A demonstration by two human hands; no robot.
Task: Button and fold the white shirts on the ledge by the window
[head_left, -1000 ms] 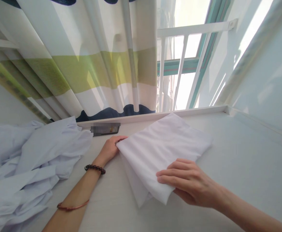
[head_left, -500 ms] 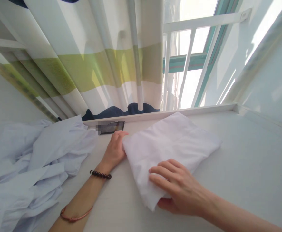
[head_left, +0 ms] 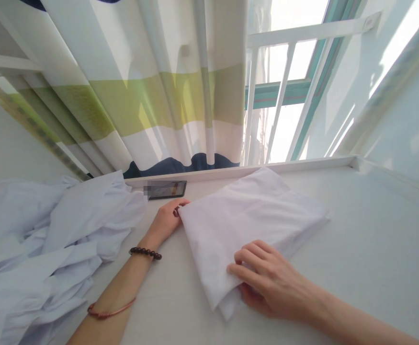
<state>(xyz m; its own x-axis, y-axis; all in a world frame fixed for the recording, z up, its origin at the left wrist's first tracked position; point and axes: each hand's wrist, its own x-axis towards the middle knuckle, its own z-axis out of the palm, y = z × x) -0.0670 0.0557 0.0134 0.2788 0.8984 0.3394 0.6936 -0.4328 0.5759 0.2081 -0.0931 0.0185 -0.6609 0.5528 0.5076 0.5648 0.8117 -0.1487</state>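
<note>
A folded white cloth (head_left: pixel 252 215) lies on the white surface in front of me, its near corner showing two layers slightly apart. My left hand (head_left: pixel 168 218), a dark bead bracelet on its wrist, has its fingers closed at the cloth's left corner. At the near right edge, my right hand (head_left: pixel 266 278) curls its fingers over the top while the thumb sits lower, by the edge, pinching the fabric. Part of the right thumb is hidden.
A heap of crumpled white cloths (head_left: pixel 73 239) spreads over the left side. Beyond my left hand a dark phone (head_left: pixel 168 189) lies against the raised rim (head_left: pixel 302 165). Behind are a striped curtain (head_left: pixel 159 105) and a white railing (head_left: pixel 306 33) before a window.
My left hand has drawn the cloth's left corner slightly left and its fingers have curled more. My right hand has shifted a little right, and the near corner's layers have separated.
</note>
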